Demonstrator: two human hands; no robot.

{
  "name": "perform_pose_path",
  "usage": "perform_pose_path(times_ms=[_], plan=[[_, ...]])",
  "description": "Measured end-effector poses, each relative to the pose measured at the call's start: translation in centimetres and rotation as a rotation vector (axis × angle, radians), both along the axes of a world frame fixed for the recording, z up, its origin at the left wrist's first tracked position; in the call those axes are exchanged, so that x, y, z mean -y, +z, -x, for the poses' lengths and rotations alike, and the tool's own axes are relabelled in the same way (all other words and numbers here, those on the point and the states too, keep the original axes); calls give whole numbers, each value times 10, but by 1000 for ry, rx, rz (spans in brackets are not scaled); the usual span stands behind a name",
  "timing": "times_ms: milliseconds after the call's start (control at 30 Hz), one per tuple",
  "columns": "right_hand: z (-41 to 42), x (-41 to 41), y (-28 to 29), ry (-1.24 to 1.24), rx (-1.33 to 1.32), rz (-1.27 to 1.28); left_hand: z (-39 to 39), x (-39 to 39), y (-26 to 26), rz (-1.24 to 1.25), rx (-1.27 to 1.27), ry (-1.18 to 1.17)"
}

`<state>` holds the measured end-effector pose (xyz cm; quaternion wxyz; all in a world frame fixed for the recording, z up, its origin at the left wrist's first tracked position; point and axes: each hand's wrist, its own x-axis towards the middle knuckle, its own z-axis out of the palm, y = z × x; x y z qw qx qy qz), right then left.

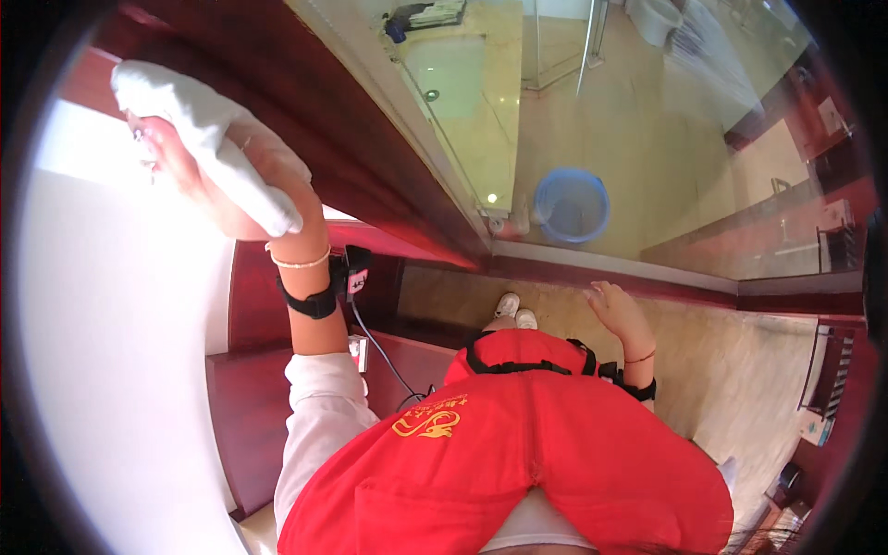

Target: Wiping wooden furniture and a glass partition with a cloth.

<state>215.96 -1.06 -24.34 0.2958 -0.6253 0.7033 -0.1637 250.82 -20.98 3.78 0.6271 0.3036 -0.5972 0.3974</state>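
Observation:
Raised at the upper left, my left hand [215, 166] holds a folded white cloth [201, 118] that covers its fingers in part. The cloth lies close to the dark red wooden frame [319, 104] beside the glass; whether it touches the wood I cannot tell. A black strap with a small device [347, 274] and a cable sits on the left wrist. My right hand [617, 311] hangs low near the foot of the glass partition, its fingers apart and nothing in it. A red vest and white shoes [517, 311] show below.
Behind the glass are a marble counter with a sink [444, 76], a blue plastic bucket [571, 205] on the floor and a white toilet [654, 19]. A dark red cabinet [253, 409] stands at the left, a slatted rack [832, 371] at the right.

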Motion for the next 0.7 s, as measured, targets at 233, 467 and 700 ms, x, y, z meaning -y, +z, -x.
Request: perform_pose_path(times_ms=[233, 467, 700], plan=[[-8, 7, -8, -8, -62, -58, -17, -23, -24, -20, 463, 357], [-8, -1, -14, -4, -153, -56, -29, -61, -46, -299, 1051, 397], [1, -30, -17, -118, -53, -140, -11, -64, -98, -549, 1412, 327]])
